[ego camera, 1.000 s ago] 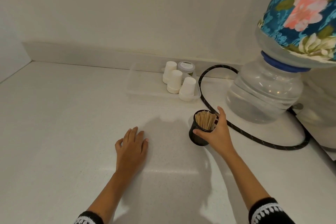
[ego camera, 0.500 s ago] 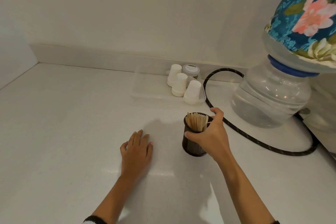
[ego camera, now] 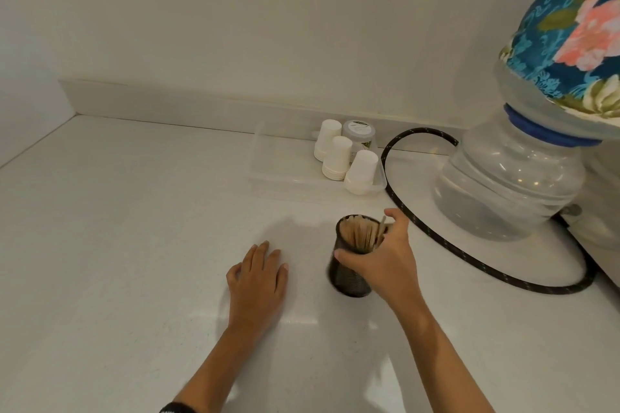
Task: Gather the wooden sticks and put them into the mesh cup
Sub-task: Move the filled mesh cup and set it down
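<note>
Counter (ego camera: pixel 100 245), white, bare in the near field. Nearest thing in view: left hand (ego camera: pixel 258 282), flat on the counter, palm down, fingers together and extended, holding nothing, idle. Just right of it, with a gap of bare counter between, the cup (ego camera: pixel 349 273): dark mesh, its base blurred so I cannot tell if it rests on the counter or is slightly raised; it leans a little toward the near right, mouth to the far left. Right hand (ego camera: pixel 382 265) wraps the cup's right side, thumb across the near wall, fingers curled round the far rim; a closed grip on the cup. One forefinger seems to touch a stick at the rim. Sticks (ego camera: pixel 360 235): a packed bundle standing on end inside the cup, long axes running with the cup's own, tips about level with the rim; one stands slightly proud at the right edge. No loose sticks visible anywhere on the counter. Judgement: gathering looks finished or nearly so; what remains is likely to set the cup down upright and let go. The right hand is the one on it; the left is near but apart. The relation that matters: the cup's axis against the vertical, since a leaning full cup could spill sticks toward its mouth. Farther off: a clear tray (ego camera: pixel 285 174) with stacked paper cups (ego camera: pixel 337 157) and a small jar (ego camera: pixel 359 131). Far right: black cord (ego camera: pixel 436 241) looping close behind the right hand, and a water bottle (ego camera: pixel 503 184) under a floral cover (ego camera: pixel 577 30).
</note>
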